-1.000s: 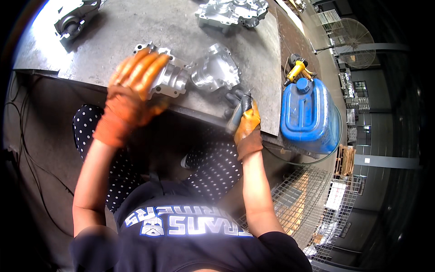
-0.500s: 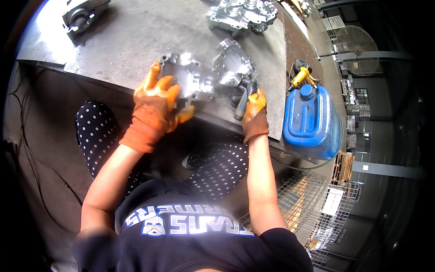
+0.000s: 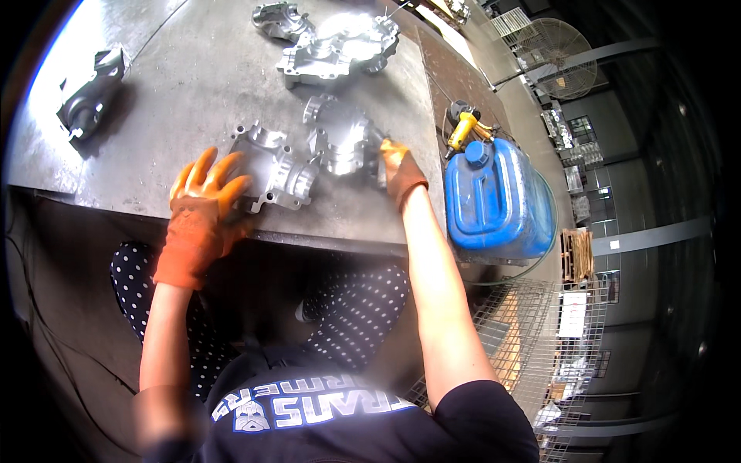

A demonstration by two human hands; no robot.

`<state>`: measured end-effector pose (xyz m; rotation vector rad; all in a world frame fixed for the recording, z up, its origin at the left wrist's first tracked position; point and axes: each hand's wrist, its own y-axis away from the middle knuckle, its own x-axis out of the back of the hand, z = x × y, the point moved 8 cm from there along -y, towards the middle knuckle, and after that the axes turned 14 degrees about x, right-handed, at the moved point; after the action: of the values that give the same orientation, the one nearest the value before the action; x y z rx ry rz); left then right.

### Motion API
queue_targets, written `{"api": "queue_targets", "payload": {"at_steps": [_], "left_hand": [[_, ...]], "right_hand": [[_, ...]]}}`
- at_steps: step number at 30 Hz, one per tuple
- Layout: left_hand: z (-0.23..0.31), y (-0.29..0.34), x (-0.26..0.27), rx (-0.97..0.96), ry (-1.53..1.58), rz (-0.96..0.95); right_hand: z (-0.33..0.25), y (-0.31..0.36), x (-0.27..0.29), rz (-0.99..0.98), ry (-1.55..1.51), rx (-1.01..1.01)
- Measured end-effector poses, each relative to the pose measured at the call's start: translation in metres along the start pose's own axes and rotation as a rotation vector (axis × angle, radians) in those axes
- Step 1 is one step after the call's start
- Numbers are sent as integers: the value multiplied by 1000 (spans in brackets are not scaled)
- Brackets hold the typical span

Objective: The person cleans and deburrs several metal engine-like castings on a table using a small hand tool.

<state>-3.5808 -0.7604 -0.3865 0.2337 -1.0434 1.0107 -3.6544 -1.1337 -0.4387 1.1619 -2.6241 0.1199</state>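
My left hand, in an orange rubber-coated glove, has its fingers spread at the left edge of a silvery cast-metal housing. The fingertips overlap or touch that edge; the thumb is mostly hidden. This housing lies near the table's front edge, with its hollow side up. Just beyond it, to the right, is a second cast-metal housing. My right hand, also gloved, is beside the second housing, fingers closed round a tool with a grey handle. The tool's working end is blurred and hard to make out.
Further back on the metal table sit several grouped castings. Another casting stands at far left. A blue jerrycan and a yellow power tool are on the right. A wire cage stands below them.
The whole view has shifted, showing more of the table's back. My left hand has drawn back from over the near housing to its left edge. My right hand still holds the tool beside the second housing.
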Motion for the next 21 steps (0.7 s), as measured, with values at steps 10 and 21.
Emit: {"api": "queue_targets", "payload": {"at_steps": [10,21], "left_hand": [[-6,6,-13,-22,116,160],[-19,3,-12,4,210,98]], "right_hand": [[-23,19,-34,109,56,-113],[-61,30,-36,310,-240,237]]}}
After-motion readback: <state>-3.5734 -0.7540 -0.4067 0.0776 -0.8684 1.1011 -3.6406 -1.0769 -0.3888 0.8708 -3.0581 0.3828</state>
